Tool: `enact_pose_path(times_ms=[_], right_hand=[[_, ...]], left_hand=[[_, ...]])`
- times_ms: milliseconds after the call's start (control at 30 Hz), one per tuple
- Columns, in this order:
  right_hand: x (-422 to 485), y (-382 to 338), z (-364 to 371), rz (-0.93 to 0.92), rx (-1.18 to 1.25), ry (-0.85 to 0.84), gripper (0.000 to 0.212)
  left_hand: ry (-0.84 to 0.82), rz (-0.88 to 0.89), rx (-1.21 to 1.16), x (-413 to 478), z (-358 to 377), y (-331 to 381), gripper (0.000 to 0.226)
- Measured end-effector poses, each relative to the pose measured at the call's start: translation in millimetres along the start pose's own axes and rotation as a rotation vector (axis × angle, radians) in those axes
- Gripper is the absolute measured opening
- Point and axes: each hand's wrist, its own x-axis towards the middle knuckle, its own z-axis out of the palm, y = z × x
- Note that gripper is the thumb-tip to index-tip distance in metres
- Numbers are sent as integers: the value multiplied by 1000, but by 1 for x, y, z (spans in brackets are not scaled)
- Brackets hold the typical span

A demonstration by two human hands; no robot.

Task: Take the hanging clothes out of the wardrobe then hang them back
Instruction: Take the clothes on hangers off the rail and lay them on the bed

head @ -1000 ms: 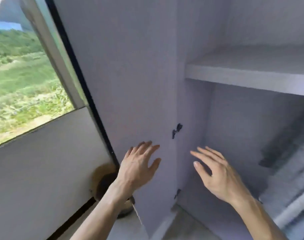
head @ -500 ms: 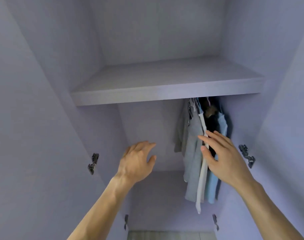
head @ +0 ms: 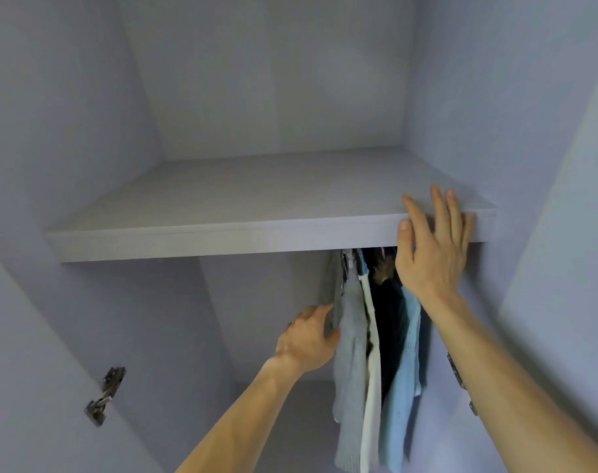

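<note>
Several garments hang close together under the right end of the wardrobe shelf (head: 222, 235): a grey knit (head: 350, 336), a white piece (head: 370, 370), a dark one (head: 388, 319) and a light blue knit (head: 405, 353). The shelf hides their hanger tops and the rail. My left hand (head: 307, 336) reaches in from the left, and its fingertips and thumb touch the grey knit's left edge. My right hand (head: 430, 247) is raised in front of the shelf's front edge, above the clothes, with straight spread fingers holding nothing.
The shelf top is bare. A metal hinge (head: 104, 396) sits on the left side wall and another hinge (head: 456, 370) shows beside my right forearm. An open door panel (head: 563, 233) stands at the right. Left of the clothes the hanging space holds nothing.
The view swung from the window and left door into the wardrobe. My right hand rose from the clothes to the shelf edge. My left hand moved right onto the grey knit.
</note>
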Motion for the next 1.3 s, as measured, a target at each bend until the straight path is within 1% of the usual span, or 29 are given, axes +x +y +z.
enact_pose_path(times_ms=[67, 167, 267, 367, 433, 533, 633, 767, 900, 1000, 1133, 1233, 1300], right_hand=[[1, 11, 26, -30, -30, 71, 39], [-1, 20, 51, -74, -78, 230, 39], [1, 23, 58, -112, -95, 278, 41], [-1, 24, 58, -119, -95, 279, 40], [-1, 23, 57, -112, -100, 274, 39], [-2, 23, 55, -113, -99, 254, 40], [-2, 24, 54, -106, -104, 258, 40], [0, 24, 56, -107, -97, 271, 40], [-2, 22, 56, -103, -102, 278, 40], [-1, 21, 55, -97, -97, 268, 39], [-2, 20, 54, -92, -91, 251, 39], [-2, 20, 53, -90, -88, 244, 38], [-2, 21, 53, -89, -87, 243, 38]], left_hand=[[-3, -56, -136, 25, 17, 4, 57], [-3, -115, -318, 54, 44, 10, 58], [26, -180, -425, 77, 62, 21, 58], [55, -170, -386, 94, 73, 35, 53], [50, -180, -349, 102, 77, 41, 54], [30, -221, -265, 108, 76, 43, 66], [86, -272, -222, 110, 61, 38, 71], [166, -334, -275, 110, 42, 21, 67], [167, -346, -280, 104, 32, 20, 49], [179, -315, -301, 102, 34, 26, 35], [188, -275, -348, 105, 35, 27, 43], [192, -273, -490, 103, 31, 23, 40], [213, -274, -530, 102, 30, 20, 37]])
